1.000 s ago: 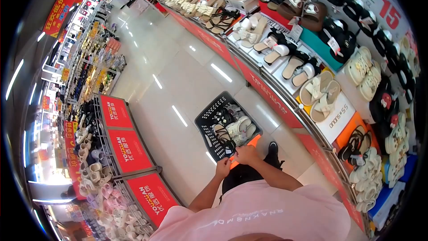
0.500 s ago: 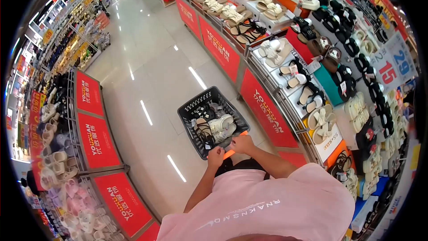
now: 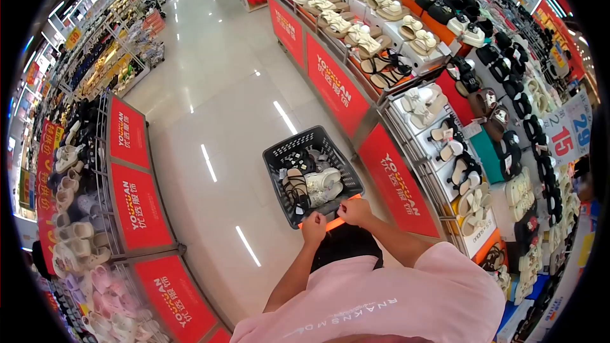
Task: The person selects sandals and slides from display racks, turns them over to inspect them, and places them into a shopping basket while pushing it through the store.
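Observation:
My left hand [image 3: 314,227] is closed around one end of an orange handle [image 3: 335,223]. Farther right along the same handle, my right hand [image 3: 353,211] grips it too. The handle belongs to a black perforated shopping basket [image 3: 276,184] in front of my body. Cream clogs [image 3: 323,181] lie in the basket, beside sandals with tan insoles and black straps [image 3: 296,187]. Darker footwear [image 3: 304,161] sits toward its far end, too bunched up to make out fully. What is under the basket cannot be seen.
A long display of sandals [image 3: 370,38] with red side panels [image 3: 397,181] runs close along the right. Another shoe stand with red panels [image 3: 141,204] lines the left. Between them, a shiny tiled floor [image 3: 210,98] stretches ahead. A price sign [image 3: 562,136] hangs at far right.
The basket and both hands have shifted a little to the right in view. The right-hand display has also slid right and down in the picture. Both hands keep their hold on the handle.

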The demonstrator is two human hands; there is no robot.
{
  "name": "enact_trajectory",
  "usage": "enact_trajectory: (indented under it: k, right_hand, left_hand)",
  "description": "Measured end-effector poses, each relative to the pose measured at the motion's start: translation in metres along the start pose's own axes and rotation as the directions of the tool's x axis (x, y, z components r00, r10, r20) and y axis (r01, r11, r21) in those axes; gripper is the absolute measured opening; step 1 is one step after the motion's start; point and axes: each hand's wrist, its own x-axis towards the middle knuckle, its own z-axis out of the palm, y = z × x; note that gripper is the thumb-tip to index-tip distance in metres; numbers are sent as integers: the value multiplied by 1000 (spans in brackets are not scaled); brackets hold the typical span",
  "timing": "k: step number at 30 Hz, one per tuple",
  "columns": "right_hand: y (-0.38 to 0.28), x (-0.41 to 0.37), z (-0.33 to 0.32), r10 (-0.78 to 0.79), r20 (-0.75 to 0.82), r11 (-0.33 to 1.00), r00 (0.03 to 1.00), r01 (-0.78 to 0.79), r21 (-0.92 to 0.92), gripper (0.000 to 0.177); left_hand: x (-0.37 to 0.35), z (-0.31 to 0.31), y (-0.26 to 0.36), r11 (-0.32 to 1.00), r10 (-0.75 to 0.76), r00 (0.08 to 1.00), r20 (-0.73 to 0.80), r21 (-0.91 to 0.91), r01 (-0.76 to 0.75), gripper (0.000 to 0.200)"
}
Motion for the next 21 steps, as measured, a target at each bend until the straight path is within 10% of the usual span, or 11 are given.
enact_trajectory:
  k: [21]
  right_hand:
    - [-12, 199, -7, 14, -11, 994, 1000, -12, 106, 24]
  left_hand:
    - [204, -27, -12, 999, 46, 951, 305, 2, -49, 20]
